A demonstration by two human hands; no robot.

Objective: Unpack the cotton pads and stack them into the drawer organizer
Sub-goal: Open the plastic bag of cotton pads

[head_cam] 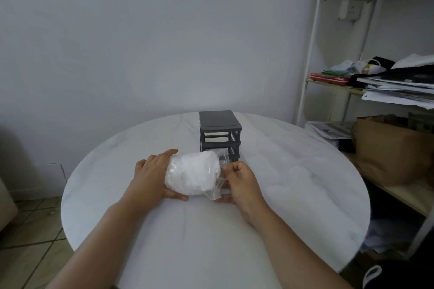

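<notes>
A clear plastic bag of white cotton pads [192, 172] lies on its side on the round white table [293, 183], just in front of the dark grey drawer organizer [219, 134]. My left hand [150, 176] holds the bag's closed left end, fingers behind it and thumb under it. My right hand [242, 179] pinches the loose clear plastic at the bag's right end. The organizer's frame shows open slots; its lower front is partly hidden behind the bag.
A white shelf unit [312, 54] stands to the right, loaded with papers, a red book [328, 78] and a brown paper bag [389, 150]. A plain wall is behind the table. Tiled floor [30, 230] shows at lower left.
</notes>
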